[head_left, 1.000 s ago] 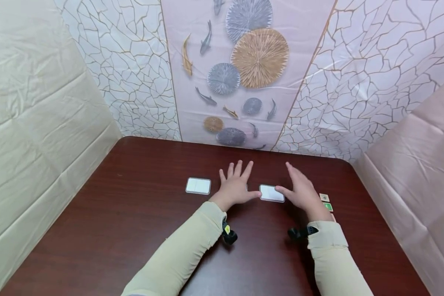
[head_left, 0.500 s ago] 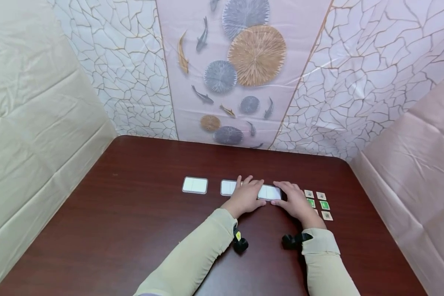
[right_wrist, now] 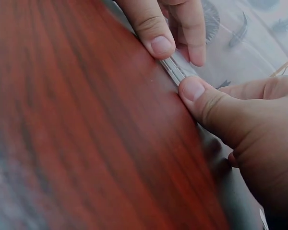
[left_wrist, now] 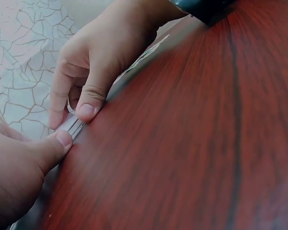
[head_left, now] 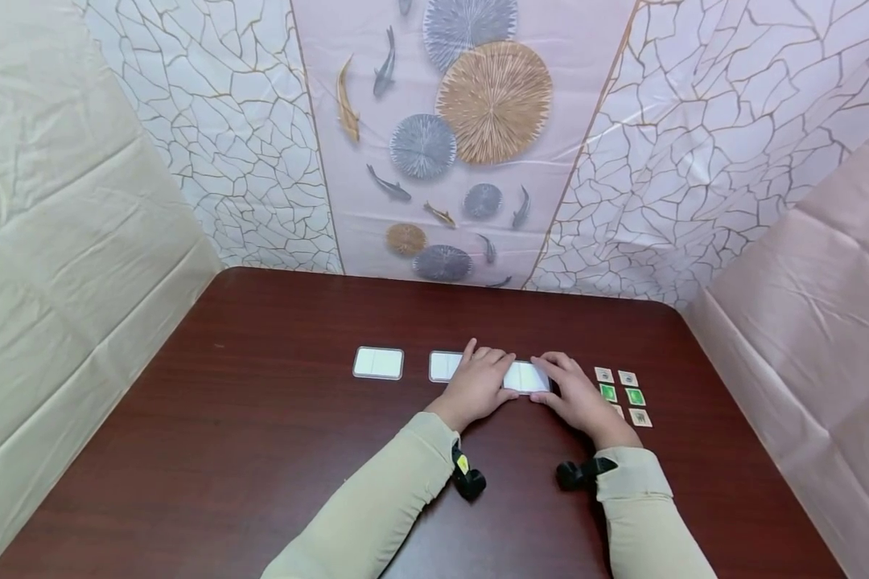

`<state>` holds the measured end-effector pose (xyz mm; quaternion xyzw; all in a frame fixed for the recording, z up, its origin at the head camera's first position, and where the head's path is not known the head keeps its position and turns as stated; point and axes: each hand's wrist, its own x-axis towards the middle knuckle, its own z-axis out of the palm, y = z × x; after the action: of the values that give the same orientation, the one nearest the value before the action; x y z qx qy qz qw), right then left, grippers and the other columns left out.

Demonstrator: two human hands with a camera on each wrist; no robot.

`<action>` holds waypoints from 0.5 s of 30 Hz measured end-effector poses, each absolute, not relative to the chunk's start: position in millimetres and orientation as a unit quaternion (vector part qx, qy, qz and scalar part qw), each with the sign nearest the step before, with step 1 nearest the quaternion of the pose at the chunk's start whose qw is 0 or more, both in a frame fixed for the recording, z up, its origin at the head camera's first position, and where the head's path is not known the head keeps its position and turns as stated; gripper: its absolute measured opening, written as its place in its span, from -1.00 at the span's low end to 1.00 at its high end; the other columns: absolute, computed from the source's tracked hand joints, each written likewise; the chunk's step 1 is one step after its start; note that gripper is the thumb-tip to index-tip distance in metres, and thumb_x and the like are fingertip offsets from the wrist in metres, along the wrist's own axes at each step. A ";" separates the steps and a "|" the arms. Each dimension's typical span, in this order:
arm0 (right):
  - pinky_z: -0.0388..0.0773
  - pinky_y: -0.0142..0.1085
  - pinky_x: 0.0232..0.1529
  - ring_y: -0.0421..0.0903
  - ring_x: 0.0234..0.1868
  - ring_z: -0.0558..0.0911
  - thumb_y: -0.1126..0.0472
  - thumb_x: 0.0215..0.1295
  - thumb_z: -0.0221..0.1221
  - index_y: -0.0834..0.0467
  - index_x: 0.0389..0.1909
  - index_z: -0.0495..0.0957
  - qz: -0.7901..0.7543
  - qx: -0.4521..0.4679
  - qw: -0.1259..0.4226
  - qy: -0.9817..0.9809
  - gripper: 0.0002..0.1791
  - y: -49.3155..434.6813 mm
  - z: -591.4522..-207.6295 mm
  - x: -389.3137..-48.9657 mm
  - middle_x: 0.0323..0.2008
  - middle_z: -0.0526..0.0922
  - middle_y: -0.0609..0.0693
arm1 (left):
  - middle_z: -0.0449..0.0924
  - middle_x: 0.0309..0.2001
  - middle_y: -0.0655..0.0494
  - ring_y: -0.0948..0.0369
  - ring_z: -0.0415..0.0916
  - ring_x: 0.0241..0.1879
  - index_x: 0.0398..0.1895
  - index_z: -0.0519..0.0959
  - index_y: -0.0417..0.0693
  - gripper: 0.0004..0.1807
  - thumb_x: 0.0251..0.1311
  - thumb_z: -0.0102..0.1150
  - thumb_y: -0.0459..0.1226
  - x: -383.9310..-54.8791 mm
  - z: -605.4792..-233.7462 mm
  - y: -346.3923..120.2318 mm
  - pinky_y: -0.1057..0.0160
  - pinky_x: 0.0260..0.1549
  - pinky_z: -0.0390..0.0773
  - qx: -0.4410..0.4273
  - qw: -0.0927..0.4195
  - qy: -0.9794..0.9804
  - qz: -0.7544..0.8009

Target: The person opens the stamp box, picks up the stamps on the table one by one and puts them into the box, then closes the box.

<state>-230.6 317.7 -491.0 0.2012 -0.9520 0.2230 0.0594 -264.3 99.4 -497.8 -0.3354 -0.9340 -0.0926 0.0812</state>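
Note:
A flat rectangular case (head_left: 525, 376) with a white face and clear rim lies on the table, a line across its middle. My left hand (head_left: 475, 384) grips its left end, thumb at the near edge and fingers at the far edge. At the right end my right hand (head_left: 578, 396) holds it the same way. In the left wrist view, both thumbs press the near side of the clear case (left_wrist: 74, 125), close together. The right wrist view shows the layered transparent edge of the case (right_wrist: 174, 71) between the two thumbs.
A similar white case (head_left: 445, 367) lies left of my left hand, partly covered by it, and another white case (head_left: 378, 363) farther left. Right of my right hand are several small square tiles, including a green tile (head_left: 635, 396). Patterned cloth (head_left: 442, 201) hangs behind the table.
Both hands have come down from spread fingers above the table and closed on the ends of the right-hand case. Over the last half second they have hardly moved.

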 end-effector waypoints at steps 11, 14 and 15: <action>0.41 0.15 0.23 0.20 0.27 0.42 0.11 0.27 0.38 0.29 0.39 0.39 0.219 0.199 0.061 -0.953 -0.27 315.3 -488.4 -230.1 0.24 0.42 0.24 | 0.48 0.33 0.12 0.16 0.34 0.36 0.46 0.38 -0.04 -0.23 0.31 0.19 0.18 -266.9 -498.5 98.6 0.08 0.50 0.05 -0.352 0.089 -0.927 -0.090; 0.42 0.13 0.23 0.19 0.26 0.43 0.11 0.27 0.38 0.28 0.39 0.40 0.218 0.198 0.060 -0.954 -0.27 315.0 -487.4 -230.5 0.24 0.42 0.23 | 0.47 0.33 0.13 0.16 0.34 0.36 0.46 0.38 -0.03 -0.23 0.31 0.19 0.17 -267.5 -499.5 98.9 0.09 0.50 0.05 -0.350 0.088 -0.928 -0.090; 0.42 0.14 0.22 0.19 0.26 0.44 0.11 0.27 0.38 0.28 0.40 0.40 0.217 0.198 0.059 -0.954 -0.28 314.7 -487.1 -230.5 0.25 0.42 0.23 | 0.47 0.33 0.13 0.17 0.34 0.36 0.46 0.38 -0.03 -0.23 0.31 0.19 0.18 -267.6 -499.7 98.7 0.09 0.50 0.04 -0.350 0.087 -0.929 -0.090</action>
<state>-230.5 314.7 -487.1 0.1981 -0.9540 0.2172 0.0594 -267.6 98.7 -499.7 -0.3495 -0.9285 -0.0901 0.0867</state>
